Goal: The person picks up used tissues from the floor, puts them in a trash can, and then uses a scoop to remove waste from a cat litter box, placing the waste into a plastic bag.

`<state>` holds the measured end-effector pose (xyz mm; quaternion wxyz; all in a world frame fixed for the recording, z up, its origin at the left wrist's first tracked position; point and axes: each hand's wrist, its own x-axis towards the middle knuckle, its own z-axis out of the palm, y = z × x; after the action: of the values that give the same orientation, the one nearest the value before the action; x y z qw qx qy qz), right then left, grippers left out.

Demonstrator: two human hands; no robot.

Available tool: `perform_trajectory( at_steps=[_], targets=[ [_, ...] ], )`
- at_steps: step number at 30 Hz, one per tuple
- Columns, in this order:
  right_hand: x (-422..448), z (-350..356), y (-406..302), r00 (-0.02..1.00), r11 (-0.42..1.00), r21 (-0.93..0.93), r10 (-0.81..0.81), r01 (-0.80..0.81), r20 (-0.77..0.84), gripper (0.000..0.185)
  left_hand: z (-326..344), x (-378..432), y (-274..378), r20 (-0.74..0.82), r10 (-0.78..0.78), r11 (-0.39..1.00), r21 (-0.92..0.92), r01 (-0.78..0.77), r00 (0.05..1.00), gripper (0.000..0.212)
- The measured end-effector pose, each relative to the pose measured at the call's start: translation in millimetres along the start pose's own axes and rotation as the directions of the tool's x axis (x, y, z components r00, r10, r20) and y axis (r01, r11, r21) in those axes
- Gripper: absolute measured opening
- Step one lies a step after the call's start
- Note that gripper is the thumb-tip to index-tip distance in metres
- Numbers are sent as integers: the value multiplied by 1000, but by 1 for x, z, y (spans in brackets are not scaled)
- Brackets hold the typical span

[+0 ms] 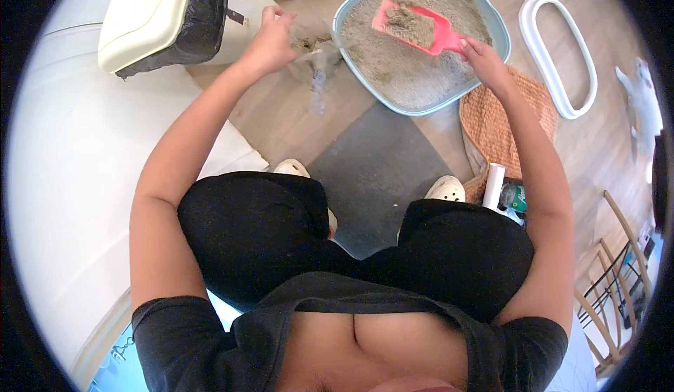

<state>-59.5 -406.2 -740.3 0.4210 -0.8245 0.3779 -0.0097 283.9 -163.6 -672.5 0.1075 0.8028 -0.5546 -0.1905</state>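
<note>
In my right hand (483, 64) is the handle of a pink litter scoop (443, 35), its pan loaded with greyish-brown cat litter. The scoop is over a light blue litter box (383, 100) with a broad bed of litter (400, 78). Pinched in my left hand (271, 41) is the edge of a clear plastic bag (317, 70), which hangs beside the box's left wall. Some brown litter or clumps show inside the bag.
A cream bin (145, 20) lined with a black bag (202, 28) stands at left. Right of the box lie a white oval frame (558, 57) and an orange woven mat (508, 118). A white cat (643, 99) is at far right. A dark grey mat (379, 165) lies between my feet.
</note>
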Motion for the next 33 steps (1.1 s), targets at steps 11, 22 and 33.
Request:
perform_trajectory(
  at_steps=[11,22,33],
  targets=[
    [-7,0,-34,998,995,-99,1,4,56,38,1,-3,-10,-22,40,995,-93,-42,999,73],
    [-9,3,-19,985,969,225,71,-105,156,38,4,3,-8,-25,11,991,-132,-14,1000,74],
    [-5,-13,-27,995,993,113,-30,20,91,39,-3,-2,14,66,-10,952,-304,29,998,81]
  ],
)
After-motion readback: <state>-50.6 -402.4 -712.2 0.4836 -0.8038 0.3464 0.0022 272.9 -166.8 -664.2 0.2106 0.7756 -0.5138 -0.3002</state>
